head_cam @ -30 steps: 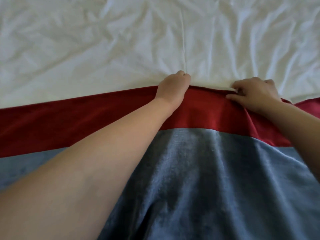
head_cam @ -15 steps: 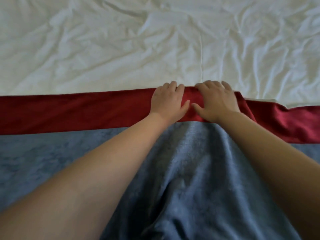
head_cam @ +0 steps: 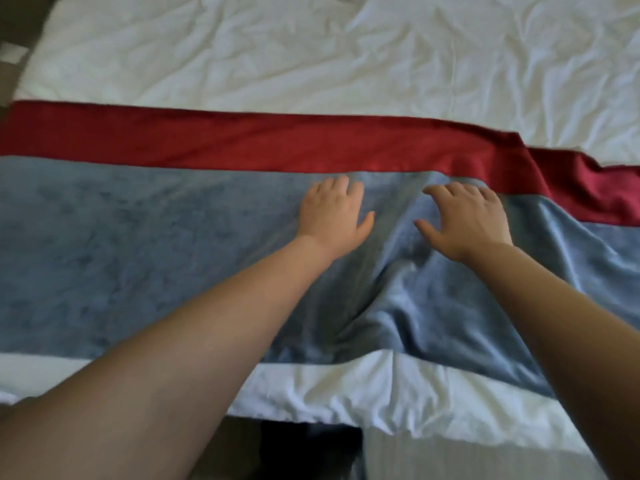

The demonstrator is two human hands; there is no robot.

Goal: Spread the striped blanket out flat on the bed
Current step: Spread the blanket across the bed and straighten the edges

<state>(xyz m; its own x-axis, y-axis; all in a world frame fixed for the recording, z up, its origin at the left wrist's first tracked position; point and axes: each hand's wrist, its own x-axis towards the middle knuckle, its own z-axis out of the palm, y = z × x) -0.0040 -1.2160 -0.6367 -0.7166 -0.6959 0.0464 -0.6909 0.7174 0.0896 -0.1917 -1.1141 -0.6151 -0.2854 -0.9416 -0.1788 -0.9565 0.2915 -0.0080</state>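
Note:
The striped blanket [head_cam: 138, 237] lies across the bed with a red stripe at its far edge, a wide grey-blue stripe in the middle and a white stripe nearest me. My left hand [head_cam: 332, 213] lies flat, palm down, on the grey-blue stripe just below the red one. To its right, my right hand [head_cam: 464, 220] presses the same stripe with fingers spread. A ridge of folds runs between and below the hands, down to the white stripe. On the right the red stripe is bunched and bends toward me.
The white, wrinkled bed sheet [head_cam: 311, 57] covers the bed beyond the blanket. The bed's left edge and dark floor [head_cam: 17, 46] show at the top left. Below the blanket's near edge lies dark floor [head_cam: 304, 452].
Both hands have slid back from the red stripe onto the grey-blue stripe and moved apart. The view has pulled back, and the blanket's white near stripe and the bed's edge now show.

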